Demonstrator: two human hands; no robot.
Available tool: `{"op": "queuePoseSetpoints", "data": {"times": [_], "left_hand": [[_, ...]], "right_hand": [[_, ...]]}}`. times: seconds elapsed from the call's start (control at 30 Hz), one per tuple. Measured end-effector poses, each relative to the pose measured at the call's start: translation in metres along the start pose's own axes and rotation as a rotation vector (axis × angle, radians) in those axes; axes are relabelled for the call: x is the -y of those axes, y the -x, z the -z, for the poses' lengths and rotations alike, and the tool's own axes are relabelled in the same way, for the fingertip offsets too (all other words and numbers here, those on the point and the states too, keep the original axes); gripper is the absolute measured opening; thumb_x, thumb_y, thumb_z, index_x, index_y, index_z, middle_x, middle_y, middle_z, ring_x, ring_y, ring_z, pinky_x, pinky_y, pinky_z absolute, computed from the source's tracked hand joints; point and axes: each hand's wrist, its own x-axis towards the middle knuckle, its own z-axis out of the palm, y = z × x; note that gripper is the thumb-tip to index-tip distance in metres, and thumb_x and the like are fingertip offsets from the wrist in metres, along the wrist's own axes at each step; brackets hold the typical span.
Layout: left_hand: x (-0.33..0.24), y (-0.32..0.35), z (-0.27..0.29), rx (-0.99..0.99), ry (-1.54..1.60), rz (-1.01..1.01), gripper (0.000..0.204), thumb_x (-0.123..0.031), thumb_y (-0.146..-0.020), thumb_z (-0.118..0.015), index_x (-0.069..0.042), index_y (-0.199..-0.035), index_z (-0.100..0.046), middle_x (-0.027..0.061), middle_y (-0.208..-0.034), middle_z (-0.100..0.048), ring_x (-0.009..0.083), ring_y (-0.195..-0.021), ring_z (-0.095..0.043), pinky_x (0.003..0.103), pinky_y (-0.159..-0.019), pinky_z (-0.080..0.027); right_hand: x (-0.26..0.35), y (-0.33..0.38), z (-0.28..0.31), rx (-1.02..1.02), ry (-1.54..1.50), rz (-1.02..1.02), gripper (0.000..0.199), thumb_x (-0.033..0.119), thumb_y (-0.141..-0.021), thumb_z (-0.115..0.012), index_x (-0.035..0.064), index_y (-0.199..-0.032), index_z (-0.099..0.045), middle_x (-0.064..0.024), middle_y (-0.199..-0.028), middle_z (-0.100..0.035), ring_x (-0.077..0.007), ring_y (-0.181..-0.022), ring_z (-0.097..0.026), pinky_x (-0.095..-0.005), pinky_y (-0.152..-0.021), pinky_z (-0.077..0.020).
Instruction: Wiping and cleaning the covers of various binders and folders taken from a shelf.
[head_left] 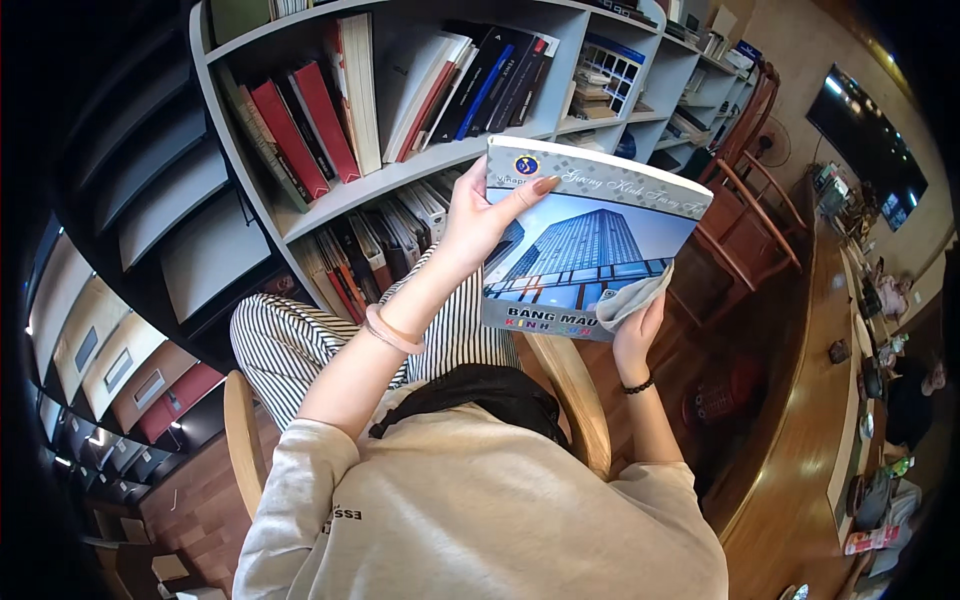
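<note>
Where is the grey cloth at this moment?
In the head view the grey cloth sits right of centre, pressed by the right hand against the lower right corner of the book, which the left hand holds before the bookshelf.

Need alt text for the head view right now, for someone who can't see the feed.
A seated person holds up a book with a tall glass building on its cover, left hand gripping its left edge, right hand pressing a grey cloth to its lower right corner. A grey bookshelf of books stands ahead; a long wooden table runs along the right.
</note>
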Motion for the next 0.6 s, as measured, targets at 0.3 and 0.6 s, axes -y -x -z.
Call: {"op": "queuePoseSetpoints", "data": {"times": [0.3, 0.6], "left_hand": [[-0.009, 0.0, -0.003, 0.053, -0.015, 0.057, 0.033, -0.018, -0.082, -0.073, 0.001, -0.107, -0.059, 0.0072, -0.097, -0.067, 0.0112, -0.085, -0.063, 0.024, -0.076, -0.05], [-0.004, 0.001, -0.004, 0.026, -0.027, 0.028, 0.033, -0.017, -0.082, -0.073, 0.001, -0.106, -0.059, 0.0071, -0.095, -0.067, 0.0107, -0.085, -0.063, 0.024, -0.077, -0.05]], "right_hand": [[0.055, -0.082, -0.005, -0.087, -0.058, 0.253, 0.038, 0.018, -0.101, -0.036, -0.0033, -0.133, -0.04, -0.0065, -0.113, -0.056, -0.0114, -0.097, -0.053, -0.0238, -0.086, -0.0419], [0.025, -0.054, -0.007, -0.083, -0.038, 0.198, 0.034, 0.019, -0.102, -0.037, -0.0018, -0.129, -0.042, -0.003, -0.107, -0.055, -0.0097, -0.092, -0.052, -0.0223, -0.083, -0.0421]]}}
